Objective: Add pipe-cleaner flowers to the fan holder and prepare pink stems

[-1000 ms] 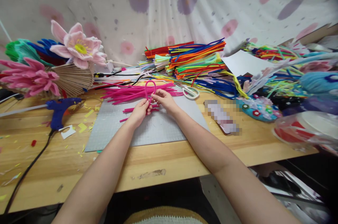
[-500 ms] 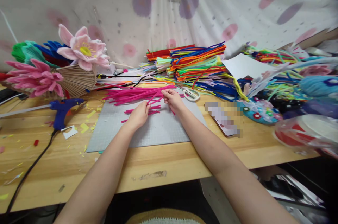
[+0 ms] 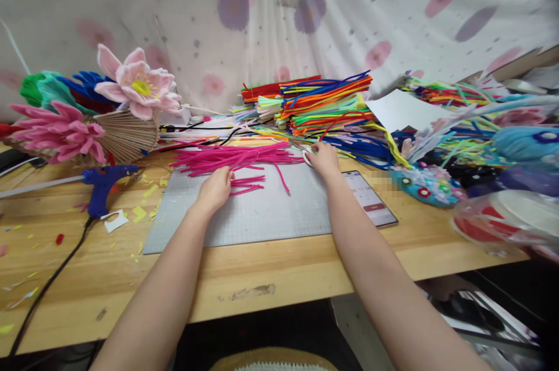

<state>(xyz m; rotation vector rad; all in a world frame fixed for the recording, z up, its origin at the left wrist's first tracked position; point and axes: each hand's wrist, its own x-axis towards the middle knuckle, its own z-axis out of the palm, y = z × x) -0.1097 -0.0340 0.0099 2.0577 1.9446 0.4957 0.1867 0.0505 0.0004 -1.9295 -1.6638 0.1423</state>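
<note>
My left hand (image 3: 213,187) rests on the grey cutting mat (image 3: 262,216), its fingers curled over a few short pink pipe cleaners (image 3: 248,183). A larger bundle of pink pipe cleaners (image 3: 231,156) lies along the mat's far edge, and one loose pink piece (image 3: 282,176) lies bent on the mat. My right hand (image 3: 324,159) has reached to the mat's far right corner and closes over the white-handled scissors (image 3: 307,155), which it mostly hides.
A phone (image 3: 372,199) lies right of the mat. A blue glue gun (image 3: 102,180) and its cord sit at left, near pink pipe-cleaner flowers (image 3: 135,81). Stacked coloured pipe cleaners (image 3: 323,100) and craft clutter fill the back and right. Paper scraps dot the wooden table (image 3: 271,269).
The pink loop held between both hands has been let go. My right hand moved right to the scissors. My left hand shifted left onto the short pink pieces.
</note>
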